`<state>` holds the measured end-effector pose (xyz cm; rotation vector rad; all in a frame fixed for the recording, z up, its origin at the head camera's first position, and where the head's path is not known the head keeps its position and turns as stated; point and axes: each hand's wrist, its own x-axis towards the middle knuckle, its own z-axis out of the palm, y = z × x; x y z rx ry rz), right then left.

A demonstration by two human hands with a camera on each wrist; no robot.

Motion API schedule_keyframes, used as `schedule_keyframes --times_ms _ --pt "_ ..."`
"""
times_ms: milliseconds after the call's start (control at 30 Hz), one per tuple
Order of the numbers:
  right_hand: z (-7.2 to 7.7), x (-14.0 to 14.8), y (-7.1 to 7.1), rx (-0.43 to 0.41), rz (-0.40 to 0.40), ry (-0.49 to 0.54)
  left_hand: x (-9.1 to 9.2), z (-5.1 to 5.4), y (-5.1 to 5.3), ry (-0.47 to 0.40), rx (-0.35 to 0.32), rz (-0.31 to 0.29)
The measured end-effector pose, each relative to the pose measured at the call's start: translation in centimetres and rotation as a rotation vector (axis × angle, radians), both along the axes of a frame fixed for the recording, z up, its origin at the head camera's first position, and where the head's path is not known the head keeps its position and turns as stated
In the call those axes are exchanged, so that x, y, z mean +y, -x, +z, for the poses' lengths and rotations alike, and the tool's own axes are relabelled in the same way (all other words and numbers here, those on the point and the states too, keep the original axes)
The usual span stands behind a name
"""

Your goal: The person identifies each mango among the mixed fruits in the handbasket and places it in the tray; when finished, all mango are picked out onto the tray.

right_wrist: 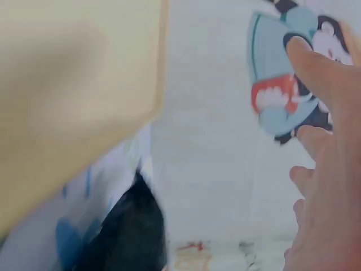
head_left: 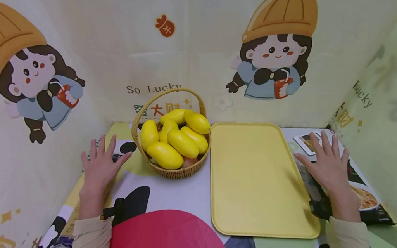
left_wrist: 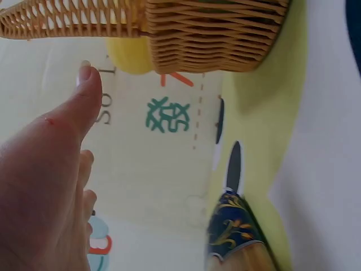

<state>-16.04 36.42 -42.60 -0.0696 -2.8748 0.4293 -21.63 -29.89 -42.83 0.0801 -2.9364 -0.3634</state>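
Beige slvs (head_left: 90, 241), blk wrist straps (head_left: 115, 209)

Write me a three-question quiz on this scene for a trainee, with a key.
1. True or false: in the head view, the yellow tray lies to the right of the wicker basket.
2. Multiple choice: what colour are the oval fruits heaped in the wicker basket? A) green B) yellow C) purple
3. Fill in: the left hand and the right hand have their fingers spread and hold ____.

Key: 1. True. 2. B. 3. Nothing.
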Motion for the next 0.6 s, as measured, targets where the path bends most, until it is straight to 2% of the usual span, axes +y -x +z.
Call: schedule_keyframes --times_ms 267,400,600 --pt "1.7 -4.6 1.1 0.105 0.1 0.043 0.9 1.9 -0.6 -0.051 0.038 -0.022" --pt "2.0 -7.1 1.6 0.138 0.16 0.057 1.4 2.9 -0.6 -0.067 0.058 -0.048" --pt "2.2 -10.3 2.5 0.144 0.235 0.112 2.6 4.0 -0.6 -0.138 0.099 -0.102"
